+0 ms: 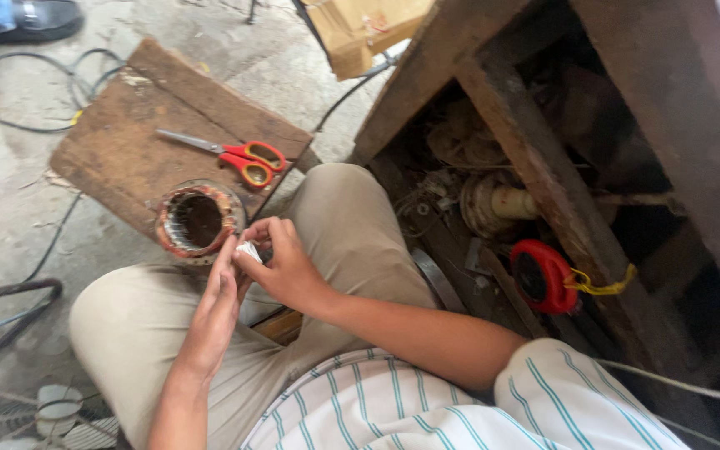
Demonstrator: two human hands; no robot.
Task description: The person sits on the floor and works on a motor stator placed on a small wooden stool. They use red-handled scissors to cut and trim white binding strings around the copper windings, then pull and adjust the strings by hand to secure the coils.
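Left hand (pixel 214 304) and right hand (pixel 281 267) together pinch a small white piece (pixel 249 250) beside the motor stator (pixel 199 220), resting at the wooden board's (pixel 118 142) near edge; scissors (pixel 235 154) well apart.

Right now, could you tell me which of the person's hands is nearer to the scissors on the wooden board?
The right. The right hand sits just below the scissors; the left hand is lower still, beside the round motor winding. Both pinch a small white piece.
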